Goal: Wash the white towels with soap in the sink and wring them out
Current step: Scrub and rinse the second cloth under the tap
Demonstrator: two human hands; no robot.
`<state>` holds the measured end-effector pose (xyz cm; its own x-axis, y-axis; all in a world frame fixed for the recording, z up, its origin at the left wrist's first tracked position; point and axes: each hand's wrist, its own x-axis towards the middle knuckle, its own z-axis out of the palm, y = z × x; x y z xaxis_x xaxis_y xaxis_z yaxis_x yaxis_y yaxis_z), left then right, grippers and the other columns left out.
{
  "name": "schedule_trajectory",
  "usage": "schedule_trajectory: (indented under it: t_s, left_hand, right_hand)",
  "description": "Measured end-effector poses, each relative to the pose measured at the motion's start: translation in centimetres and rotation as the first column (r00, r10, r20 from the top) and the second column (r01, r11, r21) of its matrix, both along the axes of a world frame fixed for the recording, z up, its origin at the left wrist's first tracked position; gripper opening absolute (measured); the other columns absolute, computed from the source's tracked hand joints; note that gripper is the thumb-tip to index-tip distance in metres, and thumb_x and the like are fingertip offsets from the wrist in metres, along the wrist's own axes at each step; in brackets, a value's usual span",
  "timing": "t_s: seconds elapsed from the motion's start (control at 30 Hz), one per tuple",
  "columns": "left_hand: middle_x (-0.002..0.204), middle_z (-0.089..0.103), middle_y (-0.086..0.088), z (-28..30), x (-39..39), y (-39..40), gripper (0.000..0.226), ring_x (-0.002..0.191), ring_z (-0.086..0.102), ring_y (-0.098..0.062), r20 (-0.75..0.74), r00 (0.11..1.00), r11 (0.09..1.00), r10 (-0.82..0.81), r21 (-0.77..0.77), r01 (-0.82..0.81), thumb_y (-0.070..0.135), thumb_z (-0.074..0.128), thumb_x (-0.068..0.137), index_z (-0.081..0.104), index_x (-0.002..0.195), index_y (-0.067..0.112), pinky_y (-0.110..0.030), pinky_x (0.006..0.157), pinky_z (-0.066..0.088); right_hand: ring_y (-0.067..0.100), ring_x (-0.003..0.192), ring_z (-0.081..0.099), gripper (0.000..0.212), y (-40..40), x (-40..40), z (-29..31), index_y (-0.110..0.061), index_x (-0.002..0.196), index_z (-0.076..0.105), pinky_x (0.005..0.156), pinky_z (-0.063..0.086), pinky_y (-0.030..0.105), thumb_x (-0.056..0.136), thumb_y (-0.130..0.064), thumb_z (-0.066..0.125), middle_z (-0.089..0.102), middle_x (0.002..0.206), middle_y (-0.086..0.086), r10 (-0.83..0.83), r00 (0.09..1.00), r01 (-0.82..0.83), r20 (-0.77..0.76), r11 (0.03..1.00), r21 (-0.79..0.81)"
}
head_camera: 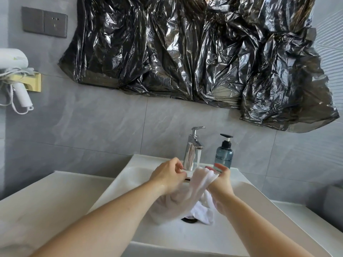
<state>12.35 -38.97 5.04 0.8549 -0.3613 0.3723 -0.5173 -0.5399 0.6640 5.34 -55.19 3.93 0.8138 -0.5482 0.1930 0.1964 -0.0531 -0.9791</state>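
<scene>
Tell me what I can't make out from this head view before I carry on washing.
- White towel: blurred by motion; its count is unclear.
- Drain: partly covered by the towel.
- Pink item behind the right hand: mostly hidden, possibly soap.
- Left hand: its fingertips hide the faucet base.
- Pump bottle: label too small to read.

Wet white cloth towel [199,184], glossy chrome tap [192,153], crinkled shiny black plastic sheet [194,51], smooth white sink [141,175].
</scene>
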Motion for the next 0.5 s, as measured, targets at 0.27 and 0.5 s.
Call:
schedule_trajectory:
  t_s: [0.27,0.5]
  left_hand:
    - [0.110,0.073,0.001,-1.3,-0.9,-1.8,0.016,0.105,0.067,-0.025,-0.034,0.978,0.961,-0.208,0.179,0.211,0.034,0.057,0.089,0.065,0.103,0.031,-0.035,0.088,0.053]
    - [0.105,0.070,0.006,-0.4,-0.4,-1.4,0.012,0.100,0.062,-0.025,0.358,0.930,0.996,0.082,0.007,-0.091,0.025,0.048,0.099,0.059,0.104,0.027,-0.035,0.074,0.044]
  right_hand:
    - [0.023,0.094,0.073,0.059,0.5,-1.7,0.8,-0.024,0.119,0.053,0.070,0.059,0.033,0.075,-0.001,0.087,0.075,0.111,-0.001,0.116,0.985,-0.115,0.125,0.993,-0.014]
    - [0.024,0.097,0.055,0.038,-0.9,-2.2,-0.1,-0.029,0.122,0.042,0.084,0.036,0.031,0.091,-0.023,0.064,0.047,0.121,-0.003,-0.299,0.951,0.206,-0.073,0.795,-0.571]
